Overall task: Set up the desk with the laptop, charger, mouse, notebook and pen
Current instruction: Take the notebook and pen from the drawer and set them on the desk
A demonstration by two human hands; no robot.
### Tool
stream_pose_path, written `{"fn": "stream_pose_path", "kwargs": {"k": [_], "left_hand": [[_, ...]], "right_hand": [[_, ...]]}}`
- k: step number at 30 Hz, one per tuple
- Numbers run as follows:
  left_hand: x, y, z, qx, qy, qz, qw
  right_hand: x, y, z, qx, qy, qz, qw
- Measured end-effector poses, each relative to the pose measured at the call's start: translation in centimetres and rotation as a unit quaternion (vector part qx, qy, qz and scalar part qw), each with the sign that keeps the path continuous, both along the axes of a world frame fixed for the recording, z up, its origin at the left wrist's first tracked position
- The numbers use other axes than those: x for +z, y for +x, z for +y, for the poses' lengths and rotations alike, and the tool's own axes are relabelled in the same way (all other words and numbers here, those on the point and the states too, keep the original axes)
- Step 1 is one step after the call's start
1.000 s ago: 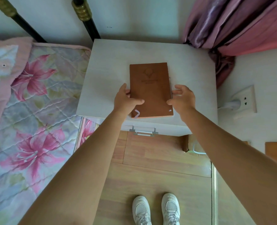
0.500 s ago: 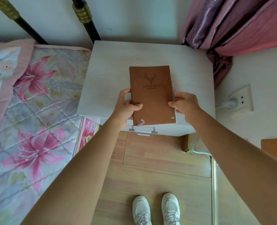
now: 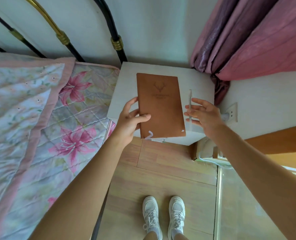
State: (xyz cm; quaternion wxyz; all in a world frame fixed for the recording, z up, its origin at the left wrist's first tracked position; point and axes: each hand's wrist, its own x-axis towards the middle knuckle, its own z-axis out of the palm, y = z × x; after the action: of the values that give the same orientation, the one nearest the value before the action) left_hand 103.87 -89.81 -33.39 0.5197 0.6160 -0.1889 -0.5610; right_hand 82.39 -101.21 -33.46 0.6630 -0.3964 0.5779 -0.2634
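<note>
The left hand [image 3: 129, 122] pinches the brown notebook [image 3: 160, 106] at its 7 o'clock corner, lifted over the white tabletop [image 3: 124, 94]. The right hand [image 3: 203, 115] has its fingers [image 3: 193, 101] spread, holding nothing, over the clear pen [image 3: 189, 101] at 3 o'clock of the notebook. I think it should grip the pen near its middle so it does not roll away.

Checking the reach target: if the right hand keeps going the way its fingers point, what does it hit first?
Probably the clear pen lying on the white bedside cabinet; the right hand already overlaps it, though height is unclear.

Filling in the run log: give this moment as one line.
left hand: holds notebook | right hand: open, by pen | pen: on nightstand
</note>
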Motion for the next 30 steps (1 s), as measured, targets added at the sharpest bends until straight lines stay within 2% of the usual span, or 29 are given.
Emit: {"fn": "stream_pose_path", "kwargs": {"k": [9,17,20,25,30], "left_hand": [[15.9,-3.8,9.4,0.021,-0.048,-0.031,0.998],[24.8,-6.6,13.6,0.025,-0.118,-0.007,0.993],[26.6,-6.6,14.3,-0.017,-0.14,-0.003,0.99],[28.1,-5.8,14.5,-0.118,-0.149,0.02,0.982],[28.5,-4.4,14.3,-0.239,-0.148,0.023,0.959]], "right_hand": [[17.1,-6.3,8.5,0.066,-0.048,-0.056,0.995],[25.0,-10.7,17.1,0.005,-0.091,-0.092,0.992],[27.0,-11.5,19.8,-0.032,-0.121,-0.095,0.988],[29.1,-11.6,24.5,-0.086,-0.179,-0.047,0.979],[29.6,-10.2,29.6,-0.211,-0.189,-0.048,0.958]]}}
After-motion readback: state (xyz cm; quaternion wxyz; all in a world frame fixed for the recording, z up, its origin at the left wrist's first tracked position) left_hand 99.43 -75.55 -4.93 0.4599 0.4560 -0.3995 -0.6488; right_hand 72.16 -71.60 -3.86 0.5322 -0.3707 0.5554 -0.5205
